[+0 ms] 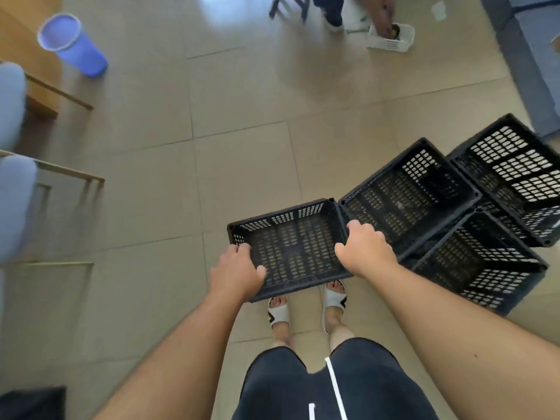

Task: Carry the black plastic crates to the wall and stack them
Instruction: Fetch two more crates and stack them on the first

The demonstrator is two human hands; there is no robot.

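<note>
I hold a black perforated plastic crate point(291, 247) above the tiled floor, in front of my feet. My left hand point(236, 272) grips its left rim and my right hand point(365, 248) grips its right rim. To the right, three more black crates stand clustered on the floor: one point(409, 192) touching the held crate's corner, one point(515, 174) behind it, and one point(481, 262) nearest my right arm. No wall is visible in this view.
A purple bin point(71, 43) stands at the upper left beside wooden furniture point(30, 74). Chairs with blue seats point(15, 192) line the left edge. Another person crouches at the top by a white basket point(392, 37). A grey sofa point(533, 56) fills the top right.
</note>
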